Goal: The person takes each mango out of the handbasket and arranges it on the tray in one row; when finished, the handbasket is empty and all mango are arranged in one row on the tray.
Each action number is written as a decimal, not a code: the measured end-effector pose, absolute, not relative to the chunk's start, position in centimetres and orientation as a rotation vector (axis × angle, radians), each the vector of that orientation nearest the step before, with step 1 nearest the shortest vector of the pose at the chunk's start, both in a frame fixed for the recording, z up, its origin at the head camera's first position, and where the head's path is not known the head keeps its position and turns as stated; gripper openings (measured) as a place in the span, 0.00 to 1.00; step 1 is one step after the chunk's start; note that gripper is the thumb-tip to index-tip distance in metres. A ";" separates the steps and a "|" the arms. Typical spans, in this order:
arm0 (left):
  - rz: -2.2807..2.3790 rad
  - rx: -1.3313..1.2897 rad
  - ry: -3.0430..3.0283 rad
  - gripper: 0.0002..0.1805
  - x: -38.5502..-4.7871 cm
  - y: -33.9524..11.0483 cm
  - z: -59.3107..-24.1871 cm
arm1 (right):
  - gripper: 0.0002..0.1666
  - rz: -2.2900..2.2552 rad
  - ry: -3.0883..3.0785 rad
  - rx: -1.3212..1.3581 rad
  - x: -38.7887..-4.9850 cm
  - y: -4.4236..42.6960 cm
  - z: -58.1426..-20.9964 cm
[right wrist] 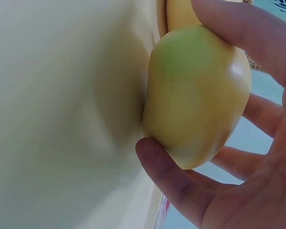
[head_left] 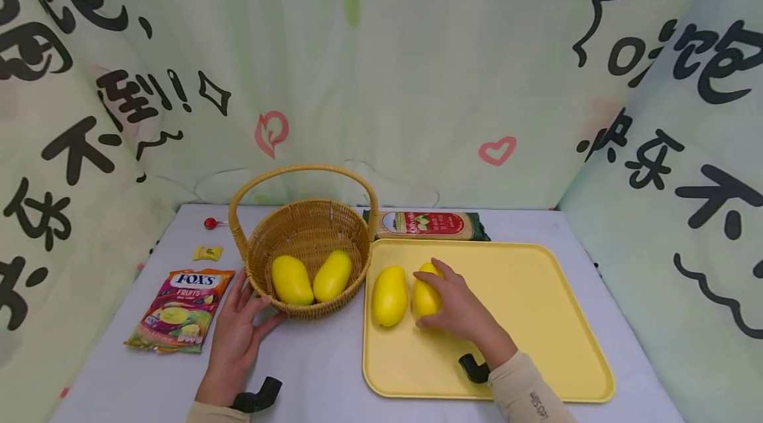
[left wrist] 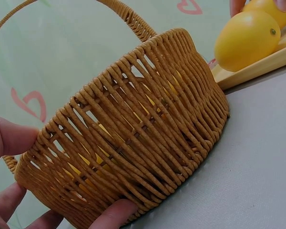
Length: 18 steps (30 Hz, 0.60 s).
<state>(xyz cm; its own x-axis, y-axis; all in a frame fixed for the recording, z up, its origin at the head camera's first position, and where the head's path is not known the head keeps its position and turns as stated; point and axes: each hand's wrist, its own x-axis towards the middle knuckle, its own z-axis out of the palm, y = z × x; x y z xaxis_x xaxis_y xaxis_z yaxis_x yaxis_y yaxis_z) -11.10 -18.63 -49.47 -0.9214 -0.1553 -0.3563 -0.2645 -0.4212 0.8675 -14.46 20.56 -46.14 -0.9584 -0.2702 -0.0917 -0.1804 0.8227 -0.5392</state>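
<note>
My right hand (head_left: 456, 304) grips a yellow mango (right wrist: 195, 95) over the yellow tray (head_left: 507, 343), thumb on one side and fingers on the other. Left of that one, a second mango (head_left: 390, 296) lies on the tray. At the lower left of the wicker basket (left wrist: 133, 129), my left hand (head_left: 235, 333) holds the woven wall with spread fingers. Inside the basket are two more yellow mangoes, a left one (head_left: 291, 279) and a right one (head_left: 332, 276). The basket's arched handle (head_left: 304, 168) stands upright.
A Fox's candy bag (head_left: 179, 310) lies left of the basket. Behind it are a small yellow wrapped candy (head_left: 207, 253) and a red lollipop (head_left: 211, 223). Along the tray's back edge lies a long packet (head_left: 426, 226) with a red label. Printed curtains enclose the white table.
</note>
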 end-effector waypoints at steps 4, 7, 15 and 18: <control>2.535 -0.598 1.651 0.47 -11.1 -18.6 -49.6 | 0.50 -0.789 2.852 -0.399 -14.6 20.6 -46.5; 2.540 -0.591 1.654 0.47 -11.2 -18.5 -49.5 | 0.51 -0.781 2.852 -0.430 -14.7 20.8 -46.5; 2.536 -0.605 1.648 0.47 -11.2 -18.6 -49.4 | 0.54 -0.828 2.819 -0.431 -14.3 21.1 -46.5; 2.539 -0.600 1.640 0.47 -11.1 -18.6 -49.5 | 0.54 -0.851 2.817 -0.424 -13.9 21.2 -46.4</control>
